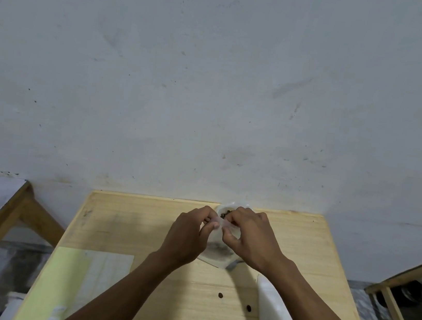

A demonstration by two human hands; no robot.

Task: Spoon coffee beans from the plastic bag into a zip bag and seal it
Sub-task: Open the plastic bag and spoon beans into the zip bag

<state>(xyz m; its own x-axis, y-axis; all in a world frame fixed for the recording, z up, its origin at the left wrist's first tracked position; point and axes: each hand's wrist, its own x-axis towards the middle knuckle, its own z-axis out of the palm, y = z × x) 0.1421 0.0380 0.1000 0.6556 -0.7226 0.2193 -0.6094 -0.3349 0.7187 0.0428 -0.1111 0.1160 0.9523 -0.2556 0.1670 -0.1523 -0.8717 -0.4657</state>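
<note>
Both hands at far centre of wooden surface [140,231]. Left hand [188,235] and right hand [250,236] pinching top edge of zip bag [213,258], beans inside. Plastic bag [230,208] just beyond, at far edge. Two loose beans [220,295] nearer on surface.

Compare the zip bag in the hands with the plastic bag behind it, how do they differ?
The zip bag is pinched at its top by the left hand and right hand; the plastic bag is touched by neither. The zip bag lies nearer the person; the plastic bag sits at the table's far edge. The plastic bag's mouth gapes open, showing beans; the zip bag's top is being pressed together. Both are clear plastic.
</note>
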